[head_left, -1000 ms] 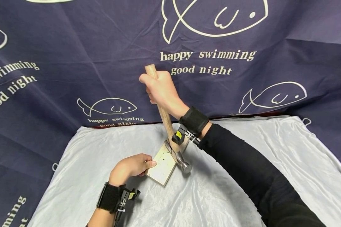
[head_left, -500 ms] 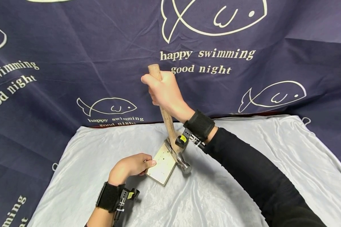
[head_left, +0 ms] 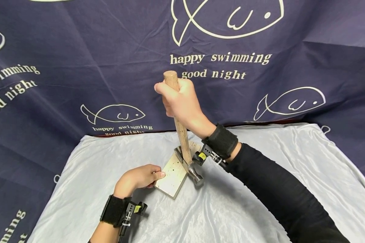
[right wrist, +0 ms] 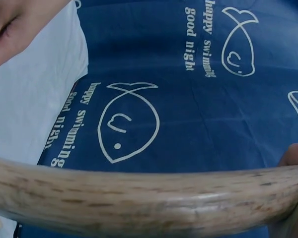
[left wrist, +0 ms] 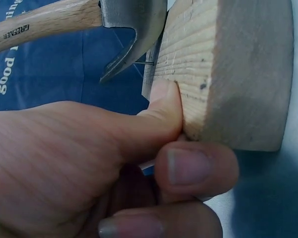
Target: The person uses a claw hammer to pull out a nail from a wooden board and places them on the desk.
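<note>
A claw hammer (head_left: 181,136) stands with its steel head (head_left: 196,174) down at a thick wooden board (head_left: 171,182). My right hand (head_left: 184,103) grips the wooden handle near its end, well above the board. The handle (right wrist: 139,198) spans the bottom of the right wrist view. Under the hammer's claw (left wrist: 144,37), the left wrist view shows a thin nail (left wrist: 145,63) sticking out of the board's face. With thumb on top and fingers at the edge, my left hand (head_left: 137,178) pinches the board's near left side. Small dark holes dot the board.
A shiny white cloth (head_left: 246,192) covers the table beneath the board. Behind it hangs a dark blue curtain (head_left: 124,67) with fish outlines and lettering. Both wrists wear black straps (head_left: 114,211) with small cameras.
My right hand has swung the handle's top end to the right, and the handle stands more upright. The hammer head stays at nearly the same spot. Left hand and board hold still.
</note>
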The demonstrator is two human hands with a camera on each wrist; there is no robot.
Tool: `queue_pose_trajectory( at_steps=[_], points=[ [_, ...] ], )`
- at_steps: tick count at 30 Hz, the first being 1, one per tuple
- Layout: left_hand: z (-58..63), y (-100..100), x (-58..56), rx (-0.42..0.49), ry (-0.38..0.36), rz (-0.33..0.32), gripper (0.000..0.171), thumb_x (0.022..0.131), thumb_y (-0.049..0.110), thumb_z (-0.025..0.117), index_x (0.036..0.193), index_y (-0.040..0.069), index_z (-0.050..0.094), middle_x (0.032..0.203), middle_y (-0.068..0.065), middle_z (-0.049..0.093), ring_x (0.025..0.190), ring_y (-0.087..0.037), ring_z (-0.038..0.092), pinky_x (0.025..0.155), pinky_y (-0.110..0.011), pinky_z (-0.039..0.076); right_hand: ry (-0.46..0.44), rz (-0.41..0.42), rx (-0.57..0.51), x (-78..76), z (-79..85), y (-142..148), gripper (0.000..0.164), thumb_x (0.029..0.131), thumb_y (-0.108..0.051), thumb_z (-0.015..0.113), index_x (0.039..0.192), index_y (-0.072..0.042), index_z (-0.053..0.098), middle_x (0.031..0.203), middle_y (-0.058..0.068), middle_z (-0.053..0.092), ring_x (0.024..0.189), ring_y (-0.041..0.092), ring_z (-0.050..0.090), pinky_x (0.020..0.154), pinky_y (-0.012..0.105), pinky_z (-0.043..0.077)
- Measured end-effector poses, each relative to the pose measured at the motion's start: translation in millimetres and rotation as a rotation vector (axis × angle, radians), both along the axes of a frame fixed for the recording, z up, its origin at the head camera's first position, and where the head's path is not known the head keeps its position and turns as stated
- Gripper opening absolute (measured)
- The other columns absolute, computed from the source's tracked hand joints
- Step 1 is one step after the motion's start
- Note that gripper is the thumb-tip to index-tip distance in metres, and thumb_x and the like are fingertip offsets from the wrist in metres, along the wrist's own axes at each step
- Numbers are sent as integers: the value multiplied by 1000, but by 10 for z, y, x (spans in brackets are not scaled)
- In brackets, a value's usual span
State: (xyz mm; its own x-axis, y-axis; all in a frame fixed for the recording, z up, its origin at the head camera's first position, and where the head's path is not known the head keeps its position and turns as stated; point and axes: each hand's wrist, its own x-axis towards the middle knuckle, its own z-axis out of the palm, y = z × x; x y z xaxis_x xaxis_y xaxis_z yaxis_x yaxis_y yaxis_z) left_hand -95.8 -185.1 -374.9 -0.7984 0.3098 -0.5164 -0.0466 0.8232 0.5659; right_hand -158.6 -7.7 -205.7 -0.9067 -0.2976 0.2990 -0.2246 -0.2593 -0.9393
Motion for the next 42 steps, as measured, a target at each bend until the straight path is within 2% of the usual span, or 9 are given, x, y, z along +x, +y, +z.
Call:
queue_pose_trajectory(
  at_steps=[5,15,20,25,28,36,42],
  points=[
    [-2,0,-13,20,-6,-19,33,98,30,46,75,7,51,54,0,43,50,-13,34,53,-26,28,32,-14,10,68,8,34,30,85,-11,56,58,-7,44,43,-1,29,36,16,29,37,29,26],
    [-3,-19,-8,40,-31,-3,33,97,32,46,77,6,51,55,0,42,51,-13,34,55,-26,28,96,-40,-38,185,-15,155,28,86,-7,54,61,-5,43,42,-1,30,35,14,28,35,28,26],
    [-13,-20,-29,34,-31,-16,32,98,31,46,77,7,52,55,1,42,52,-13,35,56,-25,29,147,-41,-90,196,-70,240,30,86,-4,52,59,-6,40,42,0,30,35,15,26,34,30,24],
    [-11,-28,-35,24,-36,-11,31,97,31,47,77,8,53,56,1,42,52,-12,35,57,-25,30,158,-42,-132,208,-118,297,29,86,-3,52,60,-7,40,43,1,30,35,15,25,33,32,22],
    [-11,-32,-23,54,-36,2,30,97,31,48,78,8,54,57,1,42,52,-12,36,57,-26,31,167,-50,-163,235,-134,333,28,86,-3,53,61,-7,41,41,1,30,33,16,26,32,33,21],
    [-11,-43,-10,95,-39,10,28,97,31,48,82,9,56,58,1,43,53,-12,38,57,-27,33,293,-47,-248,343,-166,454,30,87,2,49,60,-7,38,38,2,26,29,17,24,30,35,19],
    [-21,-57,-14,117,-59,19,27,97,30,48,84,9,58,59,1,42,53,-12,37,57,-27,32,329,-47,-273,401,-155,502,35,87,5,45,56,-9,36,39,0,24,30,16,21,30,33,18]
  ],
)
